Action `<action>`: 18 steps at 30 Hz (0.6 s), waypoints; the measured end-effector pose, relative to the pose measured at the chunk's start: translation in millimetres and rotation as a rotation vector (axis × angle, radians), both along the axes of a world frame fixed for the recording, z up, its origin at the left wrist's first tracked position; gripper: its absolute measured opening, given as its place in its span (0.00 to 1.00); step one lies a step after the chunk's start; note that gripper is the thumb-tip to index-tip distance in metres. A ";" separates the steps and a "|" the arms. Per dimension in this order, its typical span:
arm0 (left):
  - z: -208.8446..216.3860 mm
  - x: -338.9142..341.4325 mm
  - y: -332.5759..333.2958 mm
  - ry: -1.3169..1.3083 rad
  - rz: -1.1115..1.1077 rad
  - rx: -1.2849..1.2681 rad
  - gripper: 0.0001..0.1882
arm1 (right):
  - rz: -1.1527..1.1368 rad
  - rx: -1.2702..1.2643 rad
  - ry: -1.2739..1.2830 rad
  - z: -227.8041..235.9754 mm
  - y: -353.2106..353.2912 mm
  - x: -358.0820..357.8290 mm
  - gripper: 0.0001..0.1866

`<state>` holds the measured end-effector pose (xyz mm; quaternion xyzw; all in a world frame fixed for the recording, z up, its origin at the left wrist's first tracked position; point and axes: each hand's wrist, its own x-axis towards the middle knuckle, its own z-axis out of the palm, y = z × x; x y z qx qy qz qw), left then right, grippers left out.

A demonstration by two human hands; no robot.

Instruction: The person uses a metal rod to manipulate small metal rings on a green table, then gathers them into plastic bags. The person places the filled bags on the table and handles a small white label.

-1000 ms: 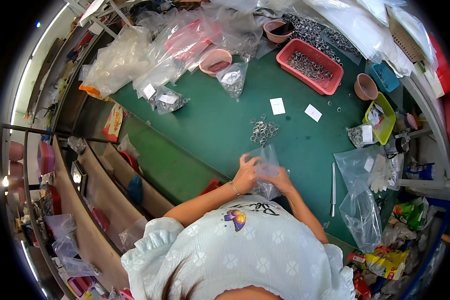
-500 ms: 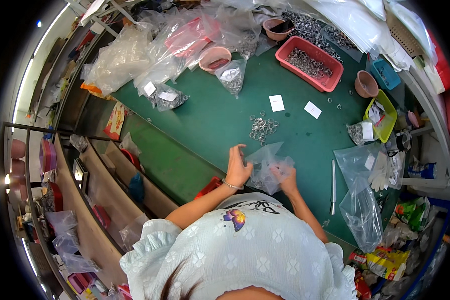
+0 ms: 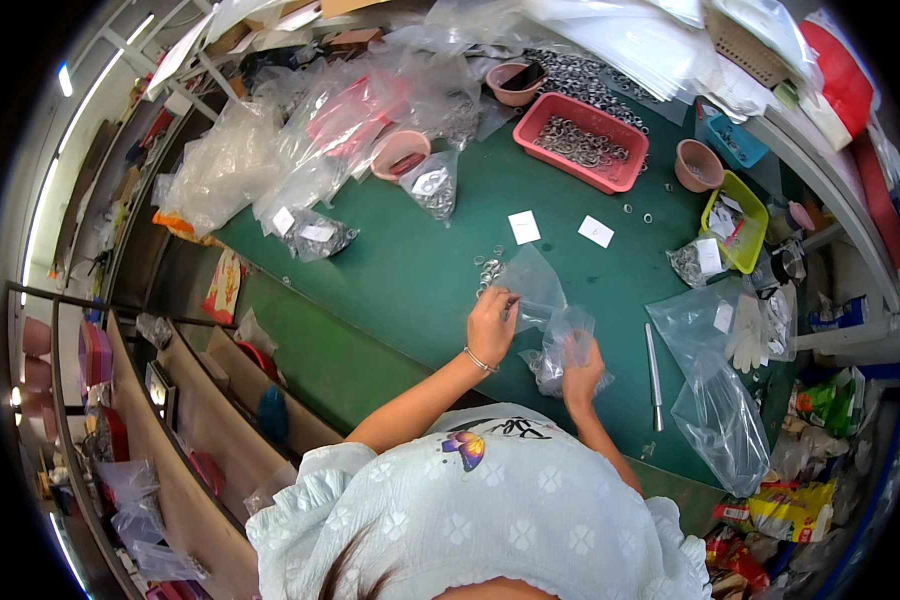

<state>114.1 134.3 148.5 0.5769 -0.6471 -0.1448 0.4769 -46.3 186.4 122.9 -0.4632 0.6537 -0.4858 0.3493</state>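
Note:
My left hand (image 3: pixel 490 325) pinches the edge of a clear plastic bag (image 3: pixel 533 283) lying on the green table (image 3: pixel 410 280), just below a small heap of metal rings (image 3: pixel 488 270). My right hand (image 3: pixel 581 368) grips a second clear bag (image 3: pixel 562 345) with rings inside, close to my body. A bracelet sits on my left wrist.
A red tray of rings (image 3: pixel 580 142) stands at the back, with pink bowls (image 3: pixel 400 152) and a yellow tray (image 3: pixel 735 220) nearby. Two white paper slips (image 3: pixel 523 227) lie mid-table. A metal rod (image 3: pixel 652 360) and crumpled clear bags (image 3: pixel 715 400) lie to the right. Shelves run along the left.
My hands have moved apart and away from my body. The left hand reached up toward the ring heap with one bag, while the right stayed lower with the other bag.

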 end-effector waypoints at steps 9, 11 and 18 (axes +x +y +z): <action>-15.7 -47.1 6.2 0.015 -0.291 -0.026 0.10 | 0.346 -0.155 0.244 -35.6 -4.6 -25.4 0.29; -22.2 -49.0 3.6 -0.008 -0.338 -0.053 0.10 | 0.290 -0.009 0.282 -36.3 -6.2 -19.8 0.31; -28.0 -51.6 -0.1 -0.107 -0.518 -0.083 0.06 | 0.093 -0.055 0.281 -74.1 -35.4 -14.2 0.29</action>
